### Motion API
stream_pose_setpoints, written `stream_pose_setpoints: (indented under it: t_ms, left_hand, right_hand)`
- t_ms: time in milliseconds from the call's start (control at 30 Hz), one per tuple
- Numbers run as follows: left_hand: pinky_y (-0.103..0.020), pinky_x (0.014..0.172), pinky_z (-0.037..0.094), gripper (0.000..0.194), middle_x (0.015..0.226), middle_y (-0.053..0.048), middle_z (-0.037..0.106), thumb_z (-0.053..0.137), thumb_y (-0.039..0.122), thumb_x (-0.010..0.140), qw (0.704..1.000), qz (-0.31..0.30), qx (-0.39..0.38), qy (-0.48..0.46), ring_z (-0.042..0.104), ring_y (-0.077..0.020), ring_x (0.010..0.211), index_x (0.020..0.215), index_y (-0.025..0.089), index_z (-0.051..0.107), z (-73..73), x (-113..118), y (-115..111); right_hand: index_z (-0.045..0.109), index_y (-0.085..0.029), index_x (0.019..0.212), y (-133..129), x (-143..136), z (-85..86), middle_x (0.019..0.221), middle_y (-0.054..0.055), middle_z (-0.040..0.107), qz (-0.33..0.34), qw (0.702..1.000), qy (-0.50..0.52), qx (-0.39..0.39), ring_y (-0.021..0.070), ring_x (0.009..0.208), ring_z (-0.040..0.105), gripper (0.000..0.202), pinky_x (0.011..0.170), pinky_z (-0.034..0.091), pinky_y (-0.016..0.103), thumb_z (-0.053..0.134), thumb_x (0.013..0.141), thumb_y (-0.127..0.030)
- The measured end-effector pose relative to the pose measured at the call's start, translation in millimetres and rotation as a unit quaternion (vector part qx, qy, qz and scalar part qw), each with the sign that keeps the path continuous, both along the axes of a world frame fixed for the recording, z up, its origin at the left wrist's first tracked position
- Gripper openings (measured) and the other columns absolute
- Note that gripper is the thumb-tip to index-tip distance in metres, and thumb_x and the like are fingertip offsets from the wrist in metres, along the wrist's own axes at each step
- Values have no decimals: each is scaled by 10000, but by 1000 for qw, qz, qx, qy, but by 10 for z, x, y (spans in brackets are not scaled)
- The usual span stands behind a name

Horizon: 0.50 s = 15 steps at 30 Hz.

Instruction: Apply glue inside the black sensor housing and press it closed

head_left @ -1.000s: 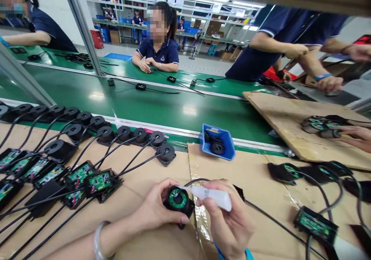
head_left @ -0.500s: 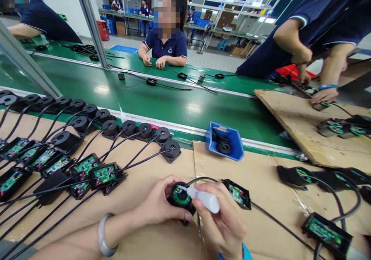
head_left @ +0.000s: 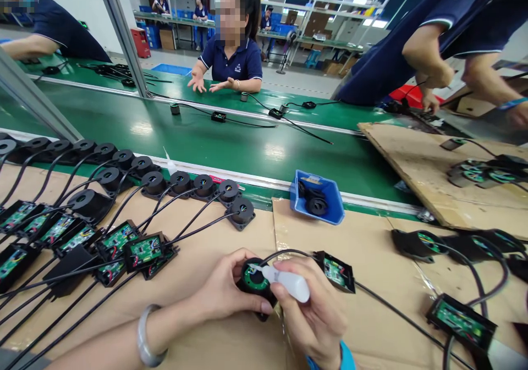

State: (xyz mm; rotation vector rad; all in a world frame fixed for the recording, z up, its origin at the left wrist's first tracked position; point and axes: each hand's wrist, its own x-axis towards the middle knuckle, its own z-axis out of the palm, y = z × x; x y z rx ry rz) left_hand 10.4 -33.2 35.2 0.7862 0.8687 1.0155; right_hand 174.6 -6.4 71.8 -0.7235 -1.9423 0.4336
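My left hand (head_left: pixel 229 287) grips a round black housing (head_left: pixel 264 296) with a green ring-shaped circuit board (head_left: pixel 251 281) inside it. In my right hand (head_left: pixel 315 304) is a small white squeeze bottle (head_left: pixel 291 284), tilted, its thin nozzle pointing into the housing at the board. Whether the tip touches the board I cannot tell. A black cable (head_left: pixel 284 252) leads from the housing to an open black box (head_left: pixel 336 271) with a green board, just right of my right hand.
Several cabled housings (head_left: pixel 241 211) and open board boxes (head_left: pixel 144 252) cover the left side. A blue bin (head_left: pixel 338 208) with black parts stands ahead, beside the green conveyor (head_left: pixel 214 153). More housings (head_left: pixel 421 243) and a box (head_left: pixel 462 323) lie right. Co-workers (head_left: pixel 235 56) sit or stand across.
Both my hands keep nearly the same pose on the housing and bottle. Across the conveyor, a co-worker's hands have spread apart, palms up. The right-hand co-worker's hand has left a part on the cardboard.
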Motion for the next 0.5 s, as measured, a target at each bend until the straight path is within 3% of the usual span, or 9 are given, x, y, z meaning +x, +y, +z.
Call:
stream_pose_setpoints:
  t_ms: [167, 333, 500]
  left_hand:
    - [-234, 742, 403, 560, 856, 29, 621, 940, 145, 516, 1000, 2, 1, 1, 550, -127, 828, 946, 143, 581, 19, -6, 1]
    - [-245, 748, 423, 567, 866, 20, 640, 948, 179, 499, 1000, 3, 10, 22, 581, -150, 843, 934, 150, 585, 0, -12, 12]
    - [-318, 824, 469, 637, 950, -34, 700, 966, 277, 469, 987, 18, 32, 156, 644, -245, 937, 988, 162, 615, -3, -92, 16]
  right_hand:
    - [598, -188, 1094, 10, -23, 27, 852, 50, 683, -5, 1000, -4, 17, 188, 773, 663, 244, 640, 565, 307, 598, 863, -108]
    - [629, -203, 1007, -11, -19, 39, 818, 42, 670, 2, 998, 37, -47, 174, 742, 647, 125, 603, 545, 281, 600, 888, -177]
    - [685, -204, 1009, 92, 142, -28, 891, 65, 681, -86, 973, 184, -106, 167, 717, 643, 126, 520, 494, 256, 630, 901, -239]
